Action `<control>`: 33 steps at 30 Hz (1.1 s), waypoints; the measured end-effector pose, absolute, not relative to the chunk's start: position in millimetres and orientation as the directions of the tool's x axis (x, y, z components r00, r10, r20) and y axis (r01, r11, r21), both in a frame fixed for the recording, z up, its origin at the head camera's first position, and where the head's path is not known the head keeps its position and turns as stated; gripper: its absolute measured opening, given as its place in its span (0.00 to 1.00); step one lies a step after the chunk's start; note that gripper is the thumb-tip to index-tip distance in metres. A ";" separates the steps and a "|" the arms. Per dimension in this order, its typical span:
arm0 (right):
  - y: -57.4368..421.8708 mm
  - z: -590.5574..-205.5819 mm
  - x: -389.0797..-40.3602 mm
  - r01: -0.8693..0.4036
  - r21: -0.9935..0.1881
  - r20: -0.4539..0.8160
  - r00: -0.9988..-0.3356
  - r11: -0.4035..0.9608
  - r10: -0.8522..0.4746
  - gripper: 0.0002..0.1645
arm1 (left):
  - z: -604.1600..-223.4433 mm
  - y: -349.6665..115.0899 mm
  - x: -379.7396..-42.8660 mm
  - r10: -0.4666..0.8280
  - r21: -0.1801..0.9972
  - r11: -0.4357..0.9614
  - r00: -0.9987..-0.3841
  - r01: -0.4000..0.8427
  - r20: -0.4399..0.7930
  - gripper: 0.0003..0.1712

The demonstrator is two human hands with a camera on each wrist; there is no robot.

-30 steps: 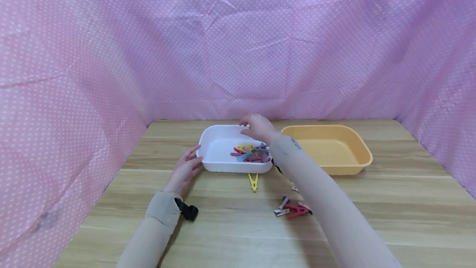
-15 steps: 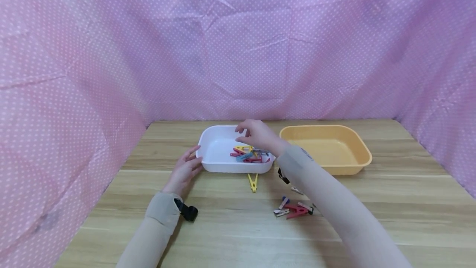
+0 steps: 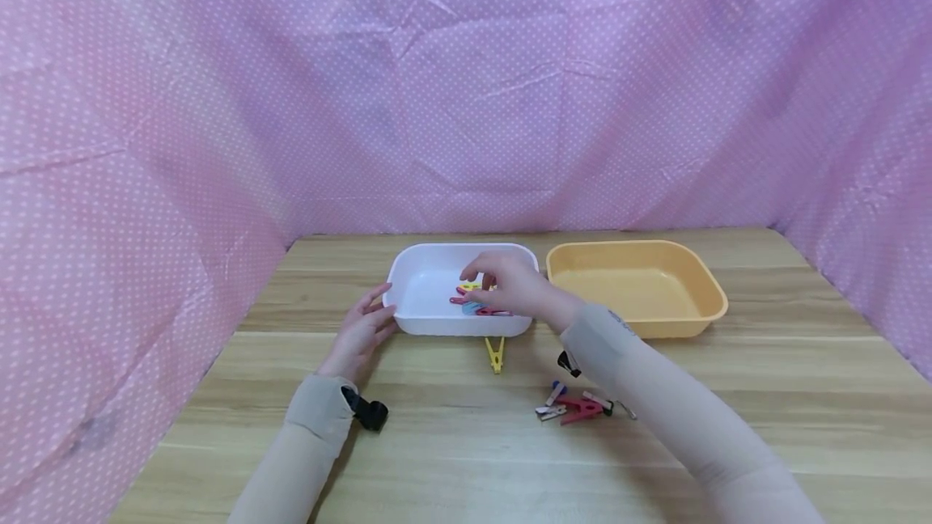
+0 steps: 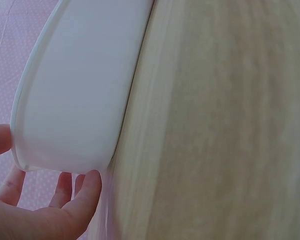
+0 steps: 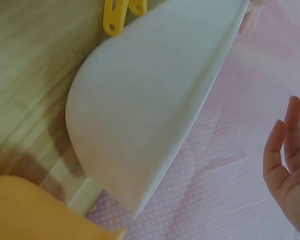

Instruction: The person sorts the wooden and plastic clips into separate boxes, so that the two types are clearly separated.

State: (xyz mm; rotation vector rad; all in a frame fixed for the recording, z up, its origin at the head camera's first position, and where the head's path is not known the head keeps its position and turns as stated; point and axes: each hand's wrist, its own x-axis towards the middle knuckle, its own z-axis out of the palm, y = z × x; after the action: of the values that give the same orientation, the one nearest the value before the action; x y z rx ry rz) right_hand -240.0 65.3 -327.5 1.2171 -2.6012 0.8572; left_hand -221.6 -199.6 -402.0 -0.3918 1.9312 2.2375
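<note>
A white plastic basin (image 3: 466, 327) holds several clothespins, among them a light blue clothespin (image 3: 472, 308), bunched at its right side and partly covered by my right hand. My left hand (image 3: 358, 336) touches the basin's left end, its fingertips against the outer wall and rim (image 4: 50, 169). My right hand (image 3: 510, 288) hovers over the right part of the basin, fingers loosely bent. In the right wrist view those fingers (image 5: 292, 132) show nothing between them. Just in front of the basin lies a yellow clothespin (image 3: 496, 355).
To the right stands a yellow basin (image 3: 709, 318). On the table nearer to me lies a small group of clips, including a red clothespin (image 3: 580, 411) and a silver clip (image 3: 551, 412). Pink dotted cloth (image 3: 466, 103) hangs behind and at both sides.
My right hand has come down and toward me, from the basin's far rim to over the clothespins. My left hand has stayed at the basin's left end.
</note>
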 end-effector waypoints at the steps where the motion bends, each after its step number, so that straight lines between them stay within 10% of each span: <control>1: 65.6 -328.0 -237.6 -0.754 -0.434 0.364 -0.647 0.493 -0.670 0.12 | -401.6 -199.4 -221.3 -0.051 0.945 -0.155 -0.953 -0.290 -0.300 0.31; 33: 101.0 -344.2 -184.7 -0.716 -0.447 0.072 -0.626 0.536 -0.776 0.34 | -401.3 -198.0 -217.9 -0.043 0.947 -0.153 -0.955 -0.283 -0.293 0.31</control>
State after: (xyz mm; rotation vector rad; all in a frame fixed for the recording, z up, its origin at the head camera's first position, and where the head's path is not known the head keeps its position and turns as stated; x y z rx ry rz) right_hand -184.7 101.0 -344.2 1.4027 -2.8700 0.7319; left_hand -217.9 -198.0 -401.3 -0.3776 1.9316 2.2385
